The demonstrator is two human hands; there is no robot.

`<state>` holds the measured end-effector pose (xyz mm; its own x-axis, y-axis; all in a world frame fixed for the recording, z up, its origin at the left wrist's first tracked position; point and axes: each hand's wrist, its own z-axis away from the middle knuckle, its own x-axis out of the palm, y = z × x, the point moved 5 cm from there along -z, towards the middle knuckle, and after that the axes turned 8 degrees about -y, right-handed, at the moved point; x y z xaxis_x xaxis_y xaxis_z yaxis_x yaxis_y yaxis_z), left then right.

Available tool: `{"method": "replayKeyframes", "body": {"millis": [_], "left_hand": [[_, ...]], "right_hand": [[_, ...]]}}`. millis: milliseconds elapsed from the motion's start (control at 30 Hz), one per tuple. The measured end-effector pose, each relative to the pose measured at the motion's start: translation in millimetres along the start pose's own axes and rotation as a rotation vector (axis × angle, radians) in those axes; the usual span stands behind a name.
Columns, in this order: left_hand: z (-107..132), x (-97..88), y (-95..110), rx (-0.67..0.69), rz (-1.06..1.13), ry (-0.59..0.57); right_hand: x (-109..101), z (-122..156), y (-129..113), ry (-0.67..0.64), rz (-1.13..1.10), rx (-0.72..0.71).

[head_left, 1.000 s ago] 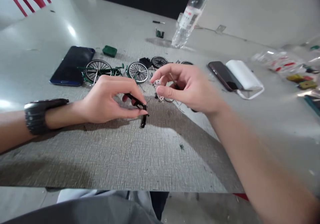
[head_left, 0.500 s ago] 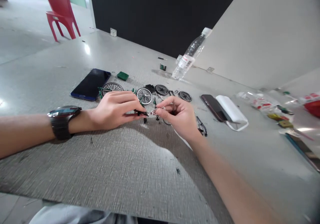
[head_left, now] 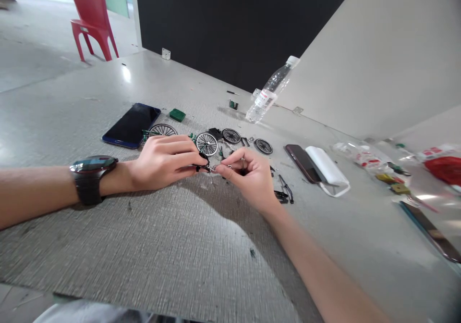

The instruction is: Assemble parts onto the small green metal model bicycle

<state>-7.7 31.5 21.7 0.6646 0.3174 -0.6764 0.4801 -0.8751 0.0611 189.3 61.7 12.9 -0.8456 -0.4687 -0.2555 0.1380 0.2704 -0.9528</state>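
Grasps a small black part (head_left: 203,160) between the thumb and fingers of the left hand (head_left: 162,163). Pinches a small silver part (head_left: 212,168) between the thumb and forefinger of the right hand (head_left: 252,176). Holds both parts close together over the grey table (head_left: 162,251); cannot tell whether joined. Shows, beyond the hands, a silver-rimmed wheel (head_left: 207,144), a green block (head_left: 177,115) and a bottle (head_left: 267,98); to the right, a dark phone (head_left: 303,163).
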Motion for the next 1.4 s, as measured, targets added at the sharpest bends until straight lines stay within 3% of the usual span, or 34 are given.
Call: {"method": "replayKeyframes", "body": {"millis": [400, 1400], "left_hand": [[-1.3, 1.1, -0.2, -0.008, -0.018, -0.023], [0.2, 6.3, -4.8, -0.028, 0.101, -0.092]], "right_hand": [[-2.3, 1.9, 0.5, 0.034, -0.013, 0.034], [5.6, 3.4, 2.7, -0.141, 0.064, 0.099]]}}
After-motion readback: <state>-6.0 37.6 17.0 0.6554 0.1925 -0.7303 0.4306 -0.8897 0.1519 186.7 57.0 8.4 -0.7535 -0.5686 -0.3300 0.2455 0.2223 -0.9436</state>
